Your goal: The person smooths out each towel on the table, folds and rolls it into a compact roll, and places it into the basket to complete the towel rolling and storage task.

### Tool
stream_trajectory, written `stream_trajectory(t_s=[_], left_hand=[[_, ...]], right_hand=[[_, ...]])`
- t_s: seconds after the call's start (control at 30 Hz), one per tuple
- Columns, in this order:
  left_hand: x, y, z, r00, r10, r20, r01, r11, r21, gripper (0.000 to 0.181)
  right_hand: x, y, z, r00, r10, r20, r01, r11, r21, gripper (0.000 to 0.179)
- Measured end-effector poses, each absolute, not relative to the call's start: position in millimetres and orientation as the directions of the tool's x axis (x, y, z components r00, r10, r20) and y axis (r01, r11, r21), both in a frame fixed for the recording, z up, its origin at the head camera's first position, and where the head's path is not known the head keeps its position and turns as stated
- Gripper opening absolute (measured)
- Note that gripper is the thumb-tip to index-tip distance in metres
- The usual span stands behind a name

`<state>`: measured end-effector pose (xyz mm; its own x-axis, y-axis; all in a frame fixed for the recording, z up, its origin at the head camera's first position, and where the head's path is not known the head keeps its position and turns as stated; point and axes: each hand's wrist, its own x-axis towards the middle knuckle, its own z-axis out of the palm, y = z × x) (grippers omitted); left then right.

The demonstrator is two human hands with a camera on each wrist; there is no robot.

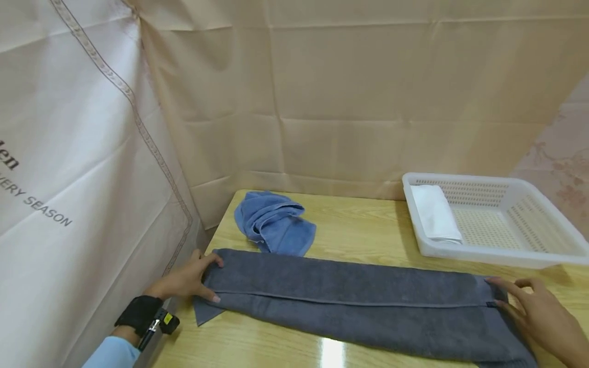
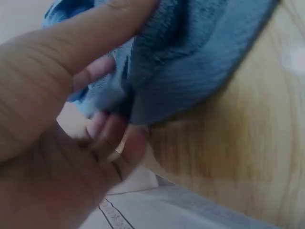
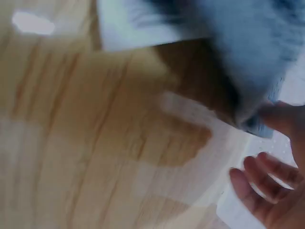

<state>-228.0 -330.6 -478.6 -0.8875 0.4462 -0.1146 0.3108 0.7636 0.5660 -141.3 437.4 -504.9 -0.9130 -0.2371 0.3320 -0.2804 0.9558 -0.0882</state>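
Note:
A dark grey towel [image 1: 349,296], folded lengthwise into a long strip, stretches across the front of the table. My left hand [image 1: 190,278] grips its left end; in the left wrist view the thumb lies over the cloth [image 2: 190,81] and the fingers curl at its edge. At the opposite end, my right hand [image 1: 536,314] pinches the towel near the fold line. The right wrist view is blurred but shows the thumb at the towel's corner [image 3: 259,114], with other fingers apart from the cloth. A corner of the lower layer sticks out below the left hand.
Behind the towel's left part lies a crumpled blue cloth [image 1: 276,222]. A white plastic basket [image 1: 492,253] stands at the back right, holding a folded white cloth [image 1: 434,212]. Fabric sheets hang behind and along the left of the wooden table [image 1: 359,217].

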Motion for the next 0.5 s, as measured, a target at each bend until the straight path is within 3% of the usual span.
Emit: stream_trajectory(t_s=[0.07,0.13,0.23,0.3,0.4,0.5], left_hand=[[-230,-329,-482,-0.873,0.481,-0.083,0.371,0.765,0.527,0.063],[-233,-328,-484,-0.863,0.504,-0.047,0.418,0.762,0.494,0.051],[-234,-326,-486,-0.860,0.510,0.004,0.438,0.735,0.517,0.034],[-234,-325,-485,-0.879,0.476,0.031,0.399,0.698,0.594,0.025],[-234,-325,-479,-0.929,0.367,0.054,0.282,0.604,0.745,0.020],[-235,-326,-469,-0.964,0.260,0.050,0.172,0.469,0.866,0.024]], right_hand=[[-145,436,-505,-0.899,-0.252,0.358,-0.290,0.955,-0.055,0.038],[-148,435,-506,-0.898,-0.245,0.365,-0.289,0.955,-0.069,0.028],[-152,434,-506,-0.935,-0.201,0.291,-0.259,0.950,-0.176,0.037],[-155,434,-504,-0.966,-0.157,0.203,-0.212,0.936,-0.281,0.048],[-159,432,-496,-0.999,-0.036,0.000,-0.032,0.888,-0.460,0.062],[-160,432,-488,-0.985,0.055,-0.166,0.149,0.761,-0.632,0.069]])
